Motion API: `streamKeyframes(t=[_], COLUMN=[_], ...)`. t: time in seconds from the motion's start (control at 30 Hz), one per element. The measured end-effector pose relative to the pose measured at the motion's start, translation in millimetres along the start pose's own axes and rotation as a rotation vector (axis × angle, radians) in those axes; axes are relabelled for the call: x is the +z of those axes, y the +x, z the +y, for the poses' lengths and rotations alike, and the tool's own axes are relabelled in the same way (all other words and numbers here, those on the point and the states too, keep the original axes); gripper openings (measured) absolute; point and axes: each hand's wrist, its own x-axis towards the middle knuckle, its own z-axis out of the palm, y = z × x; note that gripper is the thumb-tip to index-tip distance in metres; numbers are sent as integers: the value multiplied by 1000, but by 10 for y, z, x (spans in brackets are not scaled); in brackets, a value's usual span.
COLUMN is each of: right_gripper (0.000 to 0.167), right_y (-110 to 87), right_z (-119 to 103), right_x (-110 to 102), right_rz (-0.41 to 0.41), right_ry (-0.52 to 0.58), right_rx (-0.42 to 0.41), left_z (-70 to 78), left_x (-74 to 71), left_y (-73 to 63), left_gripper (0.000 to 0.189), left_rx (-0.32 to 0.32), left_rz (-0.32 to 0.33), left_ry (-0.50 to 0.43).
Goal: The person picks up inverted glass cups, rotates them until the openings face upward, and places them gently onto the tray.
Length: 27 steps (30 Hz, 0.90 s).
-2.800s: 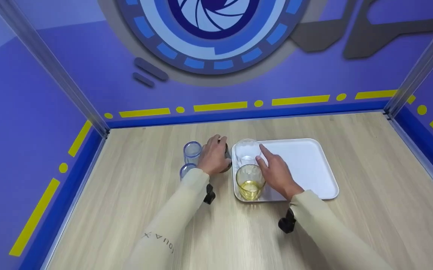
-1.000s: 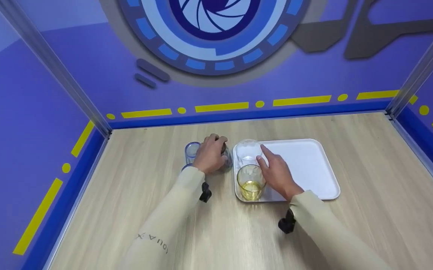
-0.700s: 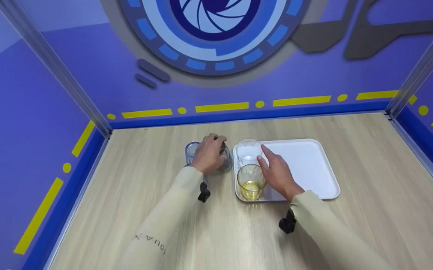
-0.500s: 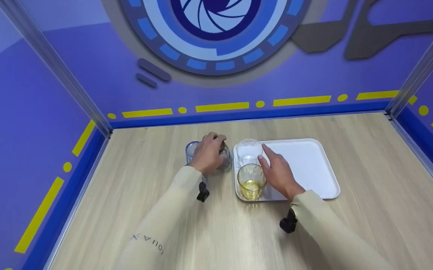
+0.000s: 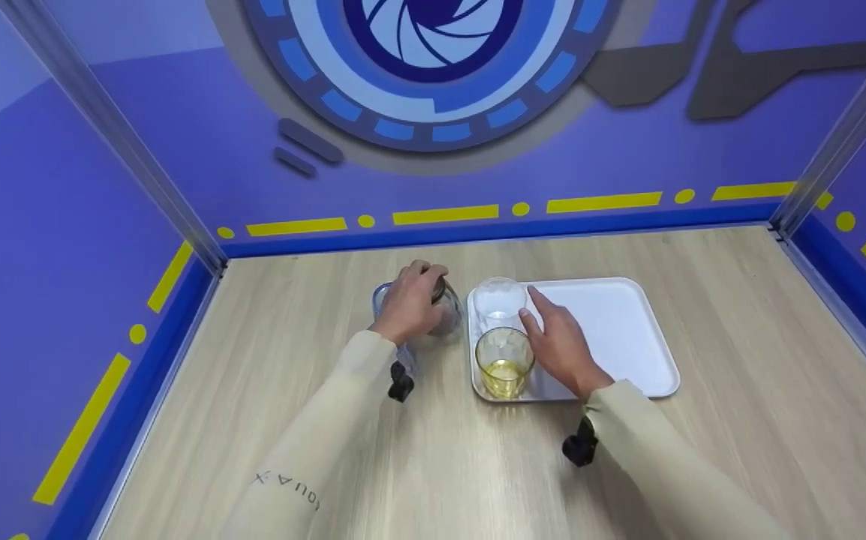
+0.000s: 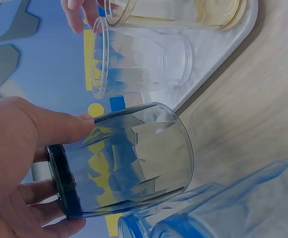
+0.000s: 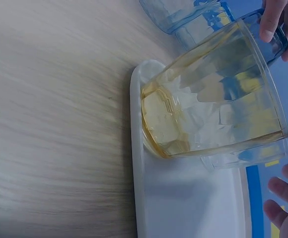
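Observation:
My left hand [image 5: 412,301] grips a smoky grey glass tumbler [image 6: 129,161] by its thick dark base. The tumbler is upside down and slightly tilted, its rim toward the table, left of the white tray [image 5: 617,337]. Two blue-tinted glasses [image 6: 233,208] stand beside it, mostly hidden by the left hand and wrist in the head view. My right hand [image 5: 562,349], fingers extended, is over the tray just right of a clear glass [image 5: 499,301], holding nothing. A yellow-tinted glass [image 5: 504,366] stands upright on the tray in front of the clear one.
The wooden table [image 5: 470,480] is bounded by blue-purple panels at the back [image 5: 373,180] and both sides. Both glasses on the tray stand along its left edge. A small black device [image 5: 401,382] is on the left wrist, another [image 5: 580,442] on the right.
The smoky tumbler's dark base has come up into view as the left hand shifts slightly left with it. The right hand has drawn slightly right, away from the clear glass.

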Motion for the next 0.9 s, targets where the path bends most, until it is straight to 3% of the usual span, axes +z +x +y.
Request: streamKeyframes(t=[0.63, 0.9], right_gripper=[51, 49], right_y=[-31, -46], right_z=[7, -7], right_x=[-60, -74], right_rz=[30, 40], right_ry=[16, 7], right_rx=[12, 19], left_z=[-48, -55], left_x=[-111, -149], left_y=[-124, -172], left_gripper=[50, 52], left_rx=[45, 28], left_rz=[30, 33], left_ry=[-65, -84])
